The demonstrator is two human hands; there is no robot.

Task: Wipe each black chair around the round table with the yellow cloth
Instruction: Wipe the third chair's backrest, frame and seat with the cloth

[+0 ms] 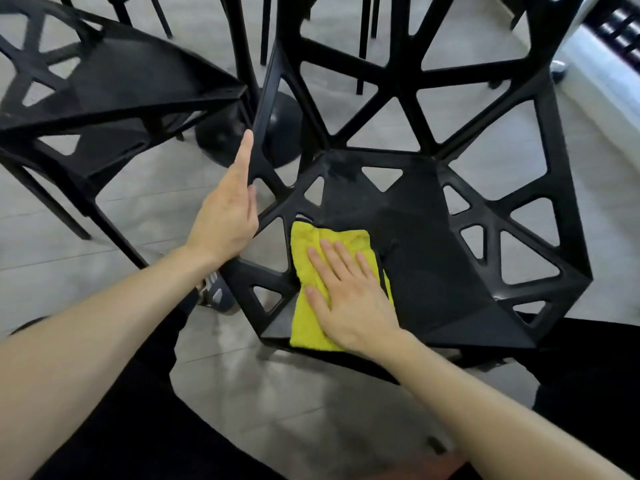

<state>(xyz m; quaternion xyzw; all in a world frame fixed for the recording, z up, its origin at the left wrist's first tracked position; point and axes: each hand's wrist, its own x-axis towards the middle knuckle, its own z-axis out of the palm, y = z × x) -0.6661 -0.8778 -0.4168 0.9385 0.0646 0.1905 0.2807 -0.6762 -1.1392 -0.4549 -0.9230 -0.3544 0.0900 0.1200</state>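
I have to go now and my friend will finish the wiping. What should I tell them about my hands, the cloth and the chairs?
Left hand: its grip is on the left rim of the near black chair, index finger straight along the rim, steadying it.
Right hand: flat, fingers straight, pressing the yellow cloth on the front left of the seat.
Done: wiping of this seat is under way; how much is clean cannot be told.
Left: the rest of this seat, its open backrest and rims, then the second black chair on the left and any others around the table.
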